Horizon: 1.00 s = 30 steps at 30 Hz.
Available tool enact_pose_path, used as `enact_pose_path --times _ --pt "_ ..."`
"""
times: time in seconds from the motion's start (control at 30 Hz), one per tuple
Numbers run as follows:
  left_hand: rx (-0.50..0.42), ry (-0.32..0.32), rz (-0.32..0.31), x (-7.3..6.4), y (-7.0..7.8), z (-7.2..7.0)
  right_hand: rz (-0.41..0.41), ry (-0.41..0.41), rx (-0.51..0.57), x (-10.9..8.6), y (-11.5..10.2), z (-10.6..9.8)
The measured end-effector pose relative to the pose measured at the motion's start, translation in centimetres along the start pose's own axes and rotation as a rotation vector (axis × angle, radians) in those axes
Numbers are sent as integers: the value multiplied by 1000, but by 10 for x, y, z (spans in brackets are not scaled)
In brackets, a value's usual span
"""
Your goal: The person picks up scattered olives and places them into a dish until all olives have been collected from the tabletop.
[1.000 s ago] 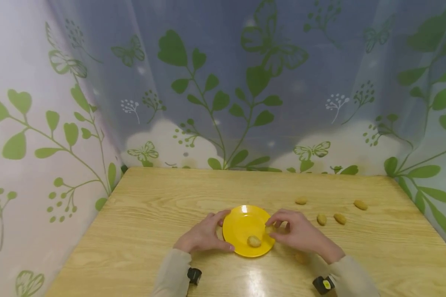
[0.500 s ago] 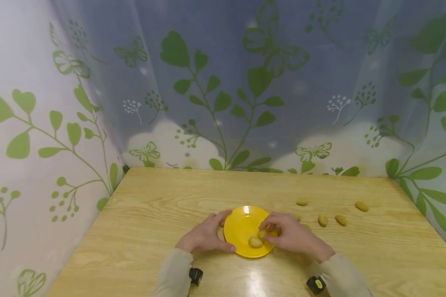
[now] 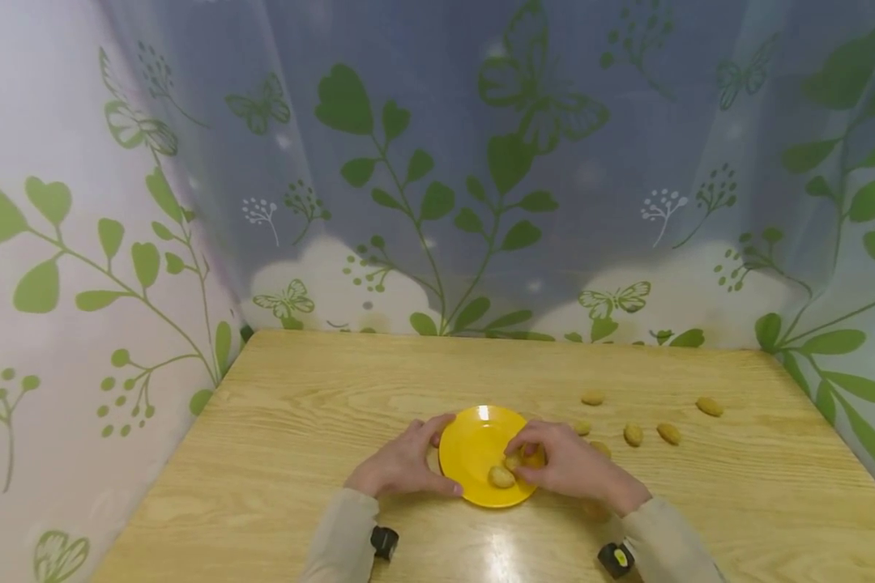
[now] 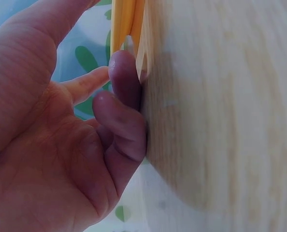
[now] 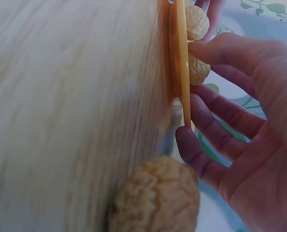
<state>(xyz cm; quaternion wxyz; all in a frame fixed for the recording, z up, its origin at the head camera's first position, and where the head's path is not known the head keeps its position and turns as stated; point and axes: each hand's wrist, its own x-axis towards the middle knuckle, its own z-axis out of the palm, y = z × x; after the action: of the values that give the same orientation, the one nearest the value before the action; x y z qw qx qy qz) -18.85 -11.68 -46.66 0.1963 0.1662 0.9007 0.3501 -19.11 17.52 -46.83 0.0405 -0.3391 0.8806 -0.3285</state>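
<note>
A yellow plate lies on the wooden table, and my left hand holds its left edge between thumb and fingers. My right hand reaches over the right rim and pinches a walnut low over the plate, partly covered by the fingers. Right beside it, another walnut rests on the plate. In the right wrist view, the thumb lies against the pinched walnut, while the other fingers spread near the rim. The left wrist view shows curled fingers against the tabletop beside the plate's edge.
Several more walnuts lie on the table to the right, among them one at the back and one farthest right. One large walnut sits close below the right hand. A patterned curtain stands behind the table.
My right hand has moved left and inward over the plate, bringing the pinched walnut beside the one there. Walnuts behind that hand have come into sight. My left hand keeps its hold.
</note>
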Motion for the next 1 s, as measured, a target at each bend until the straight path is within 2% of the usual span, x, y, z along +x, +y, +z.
enact_pose_path --times 0.23,0.43,0.63,0.8,1.0 --pt "-12 -3 -4 0 3 -1 -27 29 26 -5 -1 -4" --pt "3 -9 -17 1 1 0 0 39 54 -12 -1 -8" --pt "2 -16 -18 1 1 0 -39 91 44 -23 -1 -15" --pt "7 -17 -20 1 2 -1 -39 131 51 -32 -3 -22" --pt "3 -20 -23 1 1 -1 -73 181 30 -50 0 -28"
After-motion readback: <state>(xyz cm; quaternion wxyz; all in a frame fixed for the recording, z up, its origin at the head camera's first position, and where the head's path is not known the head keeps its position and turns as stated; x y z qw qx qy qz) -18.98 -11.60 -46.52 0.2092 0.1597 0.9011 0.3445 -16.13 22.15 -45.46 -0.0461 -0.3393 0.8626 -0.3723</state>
